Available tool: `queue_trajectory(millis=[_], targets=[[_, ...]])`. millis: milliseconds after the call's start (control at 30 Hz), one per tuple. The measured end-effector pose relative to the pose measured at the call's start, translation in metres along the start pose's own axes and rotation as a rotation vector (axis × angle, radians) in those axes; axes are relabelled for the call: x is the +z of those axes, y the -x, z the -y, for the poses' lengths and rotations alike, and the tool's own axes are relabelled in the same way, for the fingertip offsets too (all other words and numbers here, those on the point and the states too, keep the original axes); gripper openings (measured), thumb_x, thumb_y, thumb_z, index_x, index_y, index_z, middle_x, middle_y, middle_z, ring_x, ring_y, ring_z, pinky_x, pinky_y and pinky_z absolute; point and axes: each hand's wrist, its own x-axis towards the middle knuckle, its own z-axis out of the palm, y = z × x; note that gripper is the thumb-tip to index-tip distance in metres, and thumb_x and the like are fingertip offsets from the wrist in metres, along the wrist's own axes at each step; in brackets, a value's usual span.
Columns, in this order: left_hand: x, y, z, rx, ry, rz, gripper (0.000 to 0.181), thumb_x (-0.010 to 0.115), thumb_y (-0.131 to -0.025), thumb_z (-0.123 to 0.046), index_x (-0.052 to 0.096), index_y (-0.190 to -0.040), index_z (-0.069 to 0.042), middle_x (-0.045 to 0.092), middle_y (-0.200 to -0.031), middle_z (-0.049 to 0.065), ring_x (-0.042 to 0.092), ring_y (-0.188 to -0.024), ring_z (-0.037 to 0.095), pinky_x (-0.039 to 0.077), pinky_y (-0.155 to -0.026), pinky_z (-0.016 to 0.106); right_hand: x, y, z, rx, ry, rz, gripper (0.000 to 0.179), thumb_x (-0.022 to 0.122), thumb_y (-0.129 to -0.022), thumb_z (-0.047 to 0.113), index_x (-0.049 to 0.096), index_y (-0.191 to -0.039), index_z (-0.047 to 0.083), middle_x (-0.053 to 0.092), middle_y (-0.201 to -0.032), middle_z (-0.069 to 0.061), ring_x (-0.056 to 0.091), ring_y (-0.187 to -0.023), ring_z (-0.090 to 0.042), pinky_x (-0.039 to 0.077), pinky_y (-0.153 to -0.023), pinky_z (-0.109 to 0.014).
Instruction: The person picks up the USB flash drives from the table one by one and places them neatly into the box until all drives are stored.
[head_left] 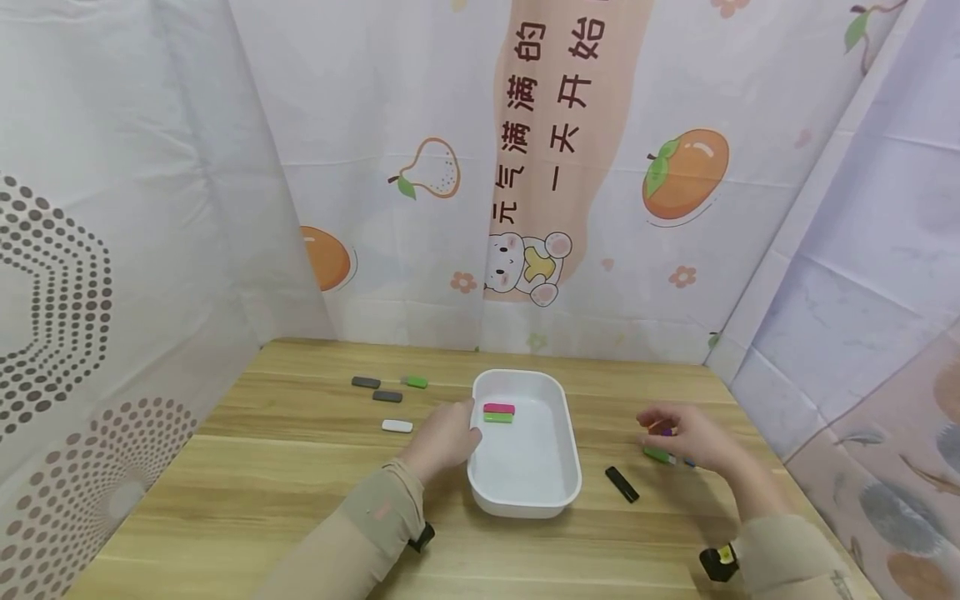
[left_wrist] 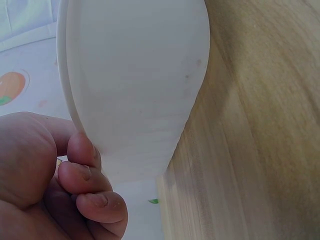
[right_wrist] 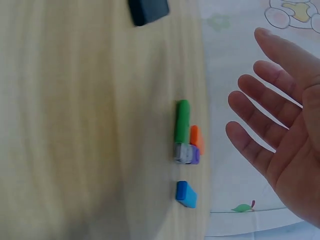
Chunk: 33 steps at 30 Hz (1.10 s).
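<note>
My left hand (head_left: 442, 439) grips the left rim of a white plastic tray (head_left: 527, 479), thumb over the edge and fingers curled against its outer side in the left wrist view. Inside the tray a pink USB stick (head_left: 498, 408) lies beside a light green one (head_left: 498, 418). Over the table to the right hovers my right hand (head_left: 697, 439), its fingers spread and holding nothing in the right wrist view. Close by it lie a green USB stick (right_wrist: 182, 122) with a metal end, an orange stick (right_wrist: 196, 137), a purple one (right_wrist: 195, 155) and a blue one (right_wrist: 186, 195).
Between tray and right hand lies a black stick (head_left: 622, 484). Left of the tray are two dark grey sticks (head_left: 366, 382), a green USB stick (head_left: 415, 382) and a white stick (head_left: 397, 426). Printed curtains (head_left: 390, 250) hang behind and beside the wooden table (head_left: 247, 492).
</note>
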Motion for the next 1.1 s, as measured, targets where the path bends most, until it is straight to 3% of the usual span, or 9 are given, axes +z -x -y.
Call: queue_trajectory(millis=[233,433,667,1100], targets=[[0.0,0.0,0.0,0.023,-0.011,-0.013,0.041,0.061,-0.098,-0.01,0.057,-0.136,0.005,0.069,-0.114,0.016,0.059,-0.072,0.018,0.05,-0.061,0.032,0.011,0.007,-0.002,-0.083,0.029,0.078,0.032,0.081,-0.088,0.023,0.069,-0.108,0.0,0.069,-0.096,-0.004,0.063,-0.086,-0.012,0.054,-0.074,-0.027],[0.0,0.0,-0.001,0.008,-0.005,-0.005,0.043,0.06,-0.098,-0.011,0.056,-0.139,0.004,0.068,-0.121,0.016,0.059,-0.074,0.018,0.05,-0.063,0.032,0.018,0.01,0.001,-0.133,0.046,0.154,0.024,0.084,-0.085,0.023,0.068,-0.096,0.009,0.064,-0.088,0.005,0.06,-0.081,-0.008,0.053,-0.07,-0.027],[-0.001,0.001,-0.001,-0.004,0.012,0.005,0.044,0.06,-0.099,-0.011,0.055,-0.14,0.004,0.067,-0.123,0.017,0.059,-0.075,0.019,0.05,-0.062,0.031,0.029,0.012,0.006,-0.071,0.059,0.236,0.025,0.086,-0.081,0.027,0.069,-0.092,0.013,0.065,-0.085,0.006,0.06,-0.077,-0.007,0.052,-0.068,-0.026],[0.001,-0.001,0.001,0.01,-0.008,-0.009,0.042,0.06,-0.099,-0.01,0.056,-0.138,0.004,0.068,-0.12,0.016,0.059,-0.077,0.019,0.051,-0.068,0.033,0.036,0.01,0.008,-0.02,0.084,0.272,0.028,0.088,-0.079,0.03,0.066,-0.09,0.017,0.06,-0.079,0.008,0.056,-0.073,-0.009,0.048,-0.064,-0.027]])
